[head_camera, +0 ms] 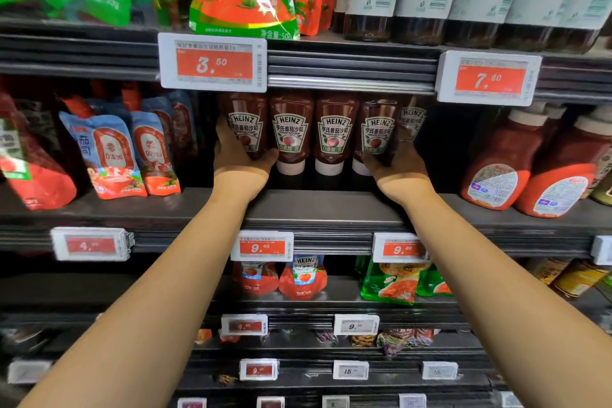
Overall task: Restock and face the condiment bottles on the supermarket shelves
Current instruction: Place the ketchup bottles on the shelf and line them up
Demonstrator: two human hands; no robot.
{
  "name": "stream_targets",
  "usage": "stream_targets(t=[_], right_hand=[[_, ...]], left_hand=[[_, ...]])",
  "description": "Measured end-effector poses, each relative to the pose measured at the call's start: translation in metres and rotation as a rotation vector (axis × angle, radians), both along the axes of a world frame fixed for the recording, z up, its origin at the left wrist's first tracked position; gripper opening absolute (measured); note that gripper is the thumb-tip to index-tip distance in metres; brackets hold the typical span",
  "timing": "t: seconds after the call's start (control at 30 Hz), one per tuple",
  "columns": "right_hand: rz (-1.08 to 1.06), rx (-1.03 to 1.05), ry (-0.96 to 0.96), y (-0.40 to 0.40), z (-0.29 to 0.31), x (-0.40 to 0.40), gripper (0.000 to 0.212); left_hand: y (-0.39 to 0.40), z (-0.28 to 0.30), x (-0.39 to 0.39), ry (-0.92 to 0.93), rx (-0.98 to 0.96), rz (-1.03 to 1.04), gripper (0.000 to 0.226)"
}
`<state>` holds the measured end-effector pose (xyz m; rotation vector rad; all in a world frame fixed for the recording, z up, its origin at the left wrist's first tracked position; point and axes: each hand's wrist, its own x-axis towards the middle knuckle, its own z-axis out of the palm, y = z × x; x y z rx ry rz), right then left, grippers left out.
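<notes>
Both forearms reached up and forward from the bottom of the view to the middle shelf (324, 205). Left hand (240, 156) gripped the leftmost Heinz ketchup bottle (245, 124), fingers curled round its left side and behind, thumb under near the cap end. Right hand (395, 161) gripped the rightmost front bottle (377, 132) from its right side, ring visible on one finger. Neither hand was free.

Four bottles stood in a front row, cap-down, long axes upright, labels facing out. The two middle bottles (313, 132) sat untouched between the hands, close beside their neighbours. A fifth bottle (412, 119) stood behind the right hand, partly hidden.

Key relation: the row ran left to right between the two grips, each hand on an outer end, both about equally near. Likely step was squaring or pulling the row toward the shelf lip; a bare strip of shelf showed in front of the caps. Risk: cap-down bottles may tip if dragged unevenly.

Farther out, blue sauce pouches (109, 149) stood left and larger red bottles (500, 169) right.
</notes>
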<state>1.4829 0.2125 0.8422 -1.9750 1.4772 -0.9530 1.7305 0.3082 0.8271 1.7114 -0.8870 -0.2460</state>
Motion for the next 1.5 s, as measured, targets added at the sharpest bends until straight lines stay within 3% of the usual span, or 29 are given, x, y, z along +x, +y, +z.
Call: stream_targets(t=[0.2,0.27,0.33,0.43,0.57,0.7,0.77,0.87,0.97,1.1,1.2,1.33,1.5], right_hand=[[-0.048,-0.054,-0.13,0.017,-0.005,-0.011,0.049],[-0.074,-0.079,-0.111,0.026,-0.011,-0.023,0.032],[-0.072,-0.121,0.044,0.038,-0.013,-0.032,0.027],[-0.072,-0.147,0.224,0.067,-0.012,-0.034,0.024],[-0.027,-0.304,0.326,0.114,-0.028,-0.03,0.021],[0.016,-0.418,0.248,0.154,-0.051,-0.037,0.025],[0.062,-0.456,0.188,0.173,-0.071,-0.044,0.03],[0.093,-0.465,-0.012,0.199,-0.112,-0.063,0.03],[0.079,-0.148,-0.083,0.221,-0.183,-0.085,0.017],[0.018,0.558,0.047,0.259,-0.315,-0.123,0.005],[-0.01,0.922,0.162,0.297,-0.399,-0.153,0.007],[-0.04,1.215,0.247,0.347,-0.478,-0.183,0.007],[-0.013,1.353,0.327,0.378,-0.565,-0.189,0.017]], left_hand=[[0.022,-0.001,0.004,0.168,-0.041,-0.078,0.103],[0.039,-0.007,0.006,0.169,-0.045,-0.141,0.076],[0.057,-0.011,0.012,0.08,0.026,-0.157,0.046],[0.081,-0.011,0.019,0.069,0.027,-0.26,0.023],[0.121,-0.011,0.018,0.05,-0.137,-0.51,0.021],[0.162,-0.019,0.007,0.153,-0.275,-0.733,0.021],[0.177,-0.037,0.0,0.239,-0.194,-0.816,0.018],[0.193,-0.082,-0.011,0.338,0.111,-0.892,0.018],[0.21,-0.147,-0.022,0.425,0.454,-0.799,0.023],[0.242,-0.249,-0.04,0.482,0.828,-0.552,0.012],[0.27,-0.322,-0.06,0.51,1.003,-0.375,0.012],[0.304,-0.413,-0.087,0.67,1.178,-0.351,0.007],[0.333,-0.533,-0.112,0.818,1.363,-0.236,0.009]])
